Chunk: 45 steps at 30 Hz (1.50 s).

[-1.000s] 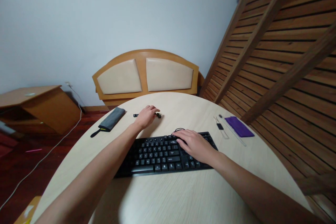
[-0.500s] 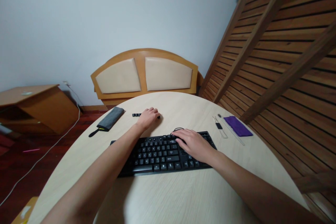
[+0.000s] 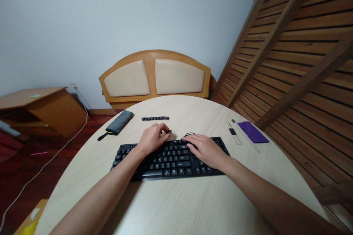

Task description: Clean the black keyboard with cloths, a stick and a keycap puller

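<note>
A black keyboard [image 3: 172, 159] lies across the pale round table in front of me, with gaps among its keys at the upper right. Just above its back edge, my left hand [image 3: 154, 138] has its fingers curled in a pinch, a small black keycap [image 3: 169, 132] at the fingertips. Flat over the right part of the keyboard rests my right hand [image 3: 202, 149], fingers stretched towards the back edge, beside the looped black cable [image 3: 190, 133]. Farther back, several loose keycaps [image 3: 155, 118] form a neat row on the tabletop.
On the table's left lies a grey pouch [image 3: 120, 122] with a black strap. To the right are a wire keycap puller [image 3: 233, 132], a thin rod-like tool [image 3: 246, 136] and a folded purple cloth [image 3: 254, 132]. A wooden headboard [image 3: 152, 77] stands behind the table [image 3: 190, 198].
My left hand has come back from the keycap row towards the keyboard, uncovering the row, and a keycap now shows at its fingertips. My right hand stays on the keyboard.
</note>
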Tool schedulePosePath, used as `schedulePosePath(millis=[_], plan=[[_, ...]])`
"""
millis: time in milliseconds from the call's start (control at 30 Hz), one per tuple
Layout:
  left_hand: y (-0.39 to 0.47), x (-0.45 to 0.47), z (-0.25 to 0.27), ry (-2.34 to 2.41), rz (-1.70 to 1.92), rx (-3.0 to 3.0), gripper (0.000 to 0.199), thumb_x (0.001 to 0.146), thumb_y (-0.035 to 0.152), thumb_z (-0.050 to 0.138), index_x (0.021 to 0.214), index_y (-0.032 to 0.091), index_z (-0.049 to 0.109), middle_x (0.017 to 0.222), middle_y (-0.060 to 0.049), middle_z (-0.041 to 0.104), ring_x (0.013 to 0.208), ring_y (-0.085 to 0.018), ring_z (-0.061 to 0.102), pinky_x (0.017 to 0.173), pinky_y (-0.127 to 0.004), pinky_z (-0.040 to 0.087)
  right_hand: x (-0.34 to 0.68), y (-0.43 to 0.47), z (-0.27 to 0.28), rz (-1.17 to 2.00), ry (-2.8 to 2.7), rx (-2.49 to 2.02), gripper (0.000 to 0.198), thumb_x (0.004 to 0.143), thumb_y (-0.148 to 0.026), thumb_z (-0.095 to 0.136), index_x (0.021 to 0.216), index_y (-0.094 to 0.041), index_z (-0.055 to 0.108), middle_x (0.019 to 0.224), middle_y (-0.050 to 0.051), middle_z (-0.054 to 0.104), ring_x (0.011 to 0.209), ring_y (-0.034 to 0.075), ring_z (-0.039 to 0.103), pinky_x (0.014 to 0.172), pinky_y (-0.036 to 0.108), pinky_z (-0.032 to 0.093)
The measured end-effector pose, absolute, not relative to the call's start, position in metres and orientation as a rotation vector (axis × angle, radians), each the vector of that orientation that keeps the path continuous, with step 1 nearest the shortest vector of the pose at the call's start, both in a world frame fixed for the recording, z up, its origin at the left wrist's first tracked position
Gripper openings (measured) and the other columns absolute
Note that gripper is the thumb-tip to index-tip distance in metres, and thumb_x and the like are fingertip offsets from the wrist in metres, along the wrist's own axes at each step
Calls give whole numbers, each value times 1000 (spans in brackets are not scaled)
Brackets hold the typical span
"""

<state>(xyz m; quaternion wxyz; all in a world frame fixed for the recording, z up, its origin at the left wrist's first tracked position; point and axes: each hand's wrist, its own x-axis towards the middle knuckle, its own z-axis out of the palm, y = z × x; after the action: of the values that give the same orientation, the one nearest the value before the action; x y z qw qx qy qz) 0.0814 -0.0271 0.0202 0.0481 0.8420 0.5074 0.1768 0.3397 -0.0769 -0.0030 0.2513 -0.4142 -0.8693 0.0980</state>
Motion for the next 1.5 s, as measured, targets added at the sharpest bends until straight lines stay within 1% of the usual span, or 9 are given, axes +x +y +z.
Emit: schedulePosePath(millis=[100,200,267,400,600,700,867,1200,1500], plan=[[-48,82,18,1466,669,2385,13,90,35,68,96,24,67,92,-1,73,83,-21,67,73,-31,49,339,-77,-3,274,-2366,-1133,32,101,-26,48,128,-23,64,125,7,70,116,24,64,101,46,51],[-60,82,15,1408,717,2341,15,93,33,64,105,24,68,91,-2,73,87,-22,67,78,-33,51,338,-77,-2,278,-2368,-1141,32,101,-25,47,129,-23,64,126,8,70,116,24,64,101,46,50],[-63,82,13,1387,743,2337,16,94,32,63,107,24,69,90,-3,73,90,-23,67,82,-36,51,338,-78,-1,281,-2369,-1144,32,101,-24,47,128,-22,64,126,8,70,116,24,64,101,46,51],[-62,80,6,1338,792,2269,15,92,32,65,102,22,70,91,-4,74,91,-24,67,84,-38,52,338,-78,1,286,-2375,-1149,32,101,-25,48,128,-23,64,126,7,70,116,24,65,100,45,51],[-60,79,-3,1307,888,2133,15,92,33,63,98,21,69,94,-4,74,88,-21,68,84,-36,53,338,-78,2,278,-2371,-1146,32,101,-25,47,128,-25,65,124,7,71,114,25,65,99,46,52],[-58,79,-5,1287,885,2114,14,94,32,62,99,21,69,96,-4,74,92,-21,68,86,-35,52,339,-77,0,276,-2367,-1142,32,101,-25,48,129,-25,64,125,7,71,115,25,65,99,46,52],[-57,78,-5,1265,848,2097,14,94,31,62,100,22,70,96,-3,74,91,-21,67,87,-35,52,340,-76,-3,275,-2375,-1143,32,102,-26,48,129,-23,64,125,7,71,116,24,64,101,46,50],[-54,77,-10,1378,745,2138,18,94,36,61,101,23,71,101,-5,75,98,-24,68,90,-39,52,340,-76,-2,283,-2366,-1136,33,101,-27,47,129,-25,65,125,7,71,115,25,65,100,47,51],[-54,77,-9,1293,804,2115,14,91,29,66,102,23,72,101,-4,76,97,-23,69,90,-38,53,339,-76,-3,282,-2362,-1136,33,101,-26,48,129,-26,65,124,7,71,115,25,65,101,47,51]])
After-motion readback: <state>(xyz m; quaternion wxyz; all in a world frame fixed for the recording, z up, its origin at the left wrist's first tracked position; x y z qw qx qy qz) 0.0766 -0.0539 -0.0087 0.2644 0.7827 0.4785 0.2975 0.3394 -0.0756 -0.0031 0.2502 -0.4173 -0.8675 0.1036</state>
